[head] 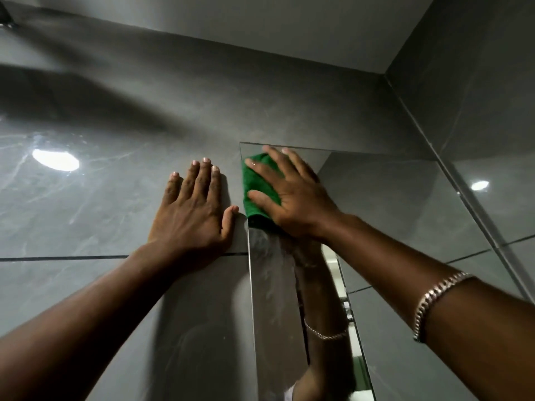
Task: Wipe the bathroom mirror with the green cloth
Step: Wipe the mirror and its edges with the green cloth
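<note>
The right hand (292, 195) presses the green cloth (258, 185) flat-fingered onto the mirror's (390, 215) top corner; the left hand (192, 209), fingers spread, braces against the tiled wall (101, 198) for balance.

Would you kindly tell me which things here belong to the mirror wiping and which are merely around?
In the job: cloth, mirror, right hand pressing the cloth flat on the mirror.
Just there: left hand flat on the wall tiles, bracelet.

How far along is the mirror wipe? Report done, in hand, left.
Done: nothing plainly finished. In hand: the right hand presses the green cloth flat on the top left corner of the mirror; the left hand braces on the wall tile. Left: hazy smears below the cloth, plus the remaining glass.
</note>
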A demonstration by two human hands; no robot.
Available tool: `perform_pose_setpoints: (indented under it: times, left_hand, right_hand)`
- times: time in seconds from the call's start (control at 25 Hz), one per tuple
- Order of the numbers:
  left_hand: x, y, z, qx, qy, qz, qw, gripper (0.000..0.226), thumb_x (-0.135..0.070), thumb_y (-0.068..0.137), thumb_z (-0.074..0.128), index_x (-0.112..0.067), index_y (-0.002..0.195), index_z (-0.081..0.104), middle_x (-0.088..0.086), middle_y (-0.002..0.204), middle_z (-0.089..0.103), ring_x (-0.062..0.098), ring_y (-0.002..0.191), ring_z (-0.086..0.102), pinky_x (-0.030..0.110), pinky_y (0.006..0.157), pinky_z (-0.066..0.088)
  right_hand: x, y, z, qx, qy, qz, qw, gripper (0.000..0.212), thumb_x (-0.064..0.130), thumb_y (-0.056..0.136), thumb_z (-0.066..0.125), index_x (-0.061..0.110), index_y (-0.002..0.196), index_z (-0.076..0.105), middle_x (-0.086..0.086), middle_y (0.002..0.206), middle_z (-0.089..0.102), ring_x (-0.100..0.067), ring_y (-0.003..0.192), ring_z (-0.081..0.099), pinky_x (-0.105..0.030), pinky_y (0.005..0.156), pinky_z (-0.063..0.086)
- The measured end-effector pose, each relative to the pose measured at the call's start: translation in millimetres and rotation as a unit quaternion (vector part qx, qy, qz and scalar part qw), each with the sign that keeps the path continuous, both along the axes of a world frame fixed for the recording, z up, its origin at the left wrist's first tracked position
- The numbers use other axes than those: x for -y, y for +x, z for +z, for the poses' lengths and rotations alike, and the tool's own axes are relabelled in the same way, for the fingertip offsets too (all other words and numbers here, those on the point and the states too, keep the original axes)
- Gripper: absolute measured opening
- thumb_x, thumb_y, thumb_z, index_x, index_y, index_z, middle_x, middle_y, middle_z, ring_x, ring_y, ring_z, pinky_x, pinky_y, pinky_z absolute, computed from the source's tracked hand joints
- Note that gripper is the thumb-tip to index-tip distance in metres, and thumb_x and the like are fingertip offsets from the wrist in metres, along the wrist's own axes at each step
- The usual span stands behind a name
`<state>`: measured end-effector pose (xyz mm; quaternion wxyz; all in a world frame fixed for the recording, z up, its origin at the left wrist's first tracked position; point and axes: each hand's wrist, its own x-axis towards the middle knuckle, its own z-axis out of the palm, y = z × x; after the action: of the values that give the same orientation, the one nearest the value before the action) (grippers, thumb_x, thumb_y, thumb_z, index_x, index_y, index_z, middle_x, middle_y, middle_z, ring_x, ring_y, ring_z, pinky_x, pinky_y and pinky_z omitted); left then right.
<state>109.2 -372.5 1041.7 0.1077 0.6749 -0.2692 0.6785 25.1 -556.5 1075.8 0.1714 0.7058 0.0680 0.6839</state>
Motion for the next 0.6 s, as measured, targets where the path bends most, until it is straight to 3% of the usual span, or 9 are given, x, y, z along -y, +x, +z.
perform_pose_setpoints:
  times: [0.2,0.32,0.44,0.6]
  left_hand:
    - [7,-5,-5,-0.011,-0.001,-0.015,1.000,0.081,-0.056,0.086,0.003,-0.009,0.150,-0.010,0.013,0.162,-0.014,0.024,0.149,-0.017,0.045,0.122,-0.008]
    - [5,-1,-4,-0.005,0.002,-0.023,1.000,0.081,-0.056,0.085,0.003,-0.010,0.151,-0.008,0.012,0.163,-0.012,0.023,0.150,-0.015,0.044,0.122,-0.008]
    - [4,1,-10,0.004,0.003,-0.022,1.000,0.081,-0.055,0.084,0.003,-0.010,0.151,-0.008,0.011,0.163,-0.011,0.023,0.150,-0.014,0.043,0.122,-0.007]
    - [6,-1,-16,0.002,0.006,-0.020,1.000,0.080,-0.053,0.084,0.003,-0.011,0.151,-0.009,0.011,0.163,-0.011,0.022,0.150,-0.014,0.042,0.123,-0.007]
  right_hand:
    - [-17,-5,40,0.008,0.151,0.001,0.988,0.056,0.061,0.092,0.033,0.045,0.144,0.021,0.001,0.163,0.014,-0.034,0.148,0.007,-0.054,0.119,0.011]
    - [-35,4,31,-0.015,0.085,0.017,0.996,0.058,0.065,0.088,0.032,0.049,0.142,0.020,0.003,0.163,0.011,-0.035,0.148,0.004,-0.057,0.118,0.011]
    - [-1,-2,-5,-0.006,0.006,-0.002,1.000,0.057,0.064,0.088,0.034,0.050,0.142,0.021,0.005,0.162,0.016,-0.032,0.148,0.012,-0.054,0.118,0.018]
    - [-3,-12,14,-0.004,0.137,-0.010,0.991,0.054,0.060,0.092,0.034,0.048,0.143,0.020,0.002,0.163,0.014,-0.035,0.148,0.009,-0.054,0.118,0.015]
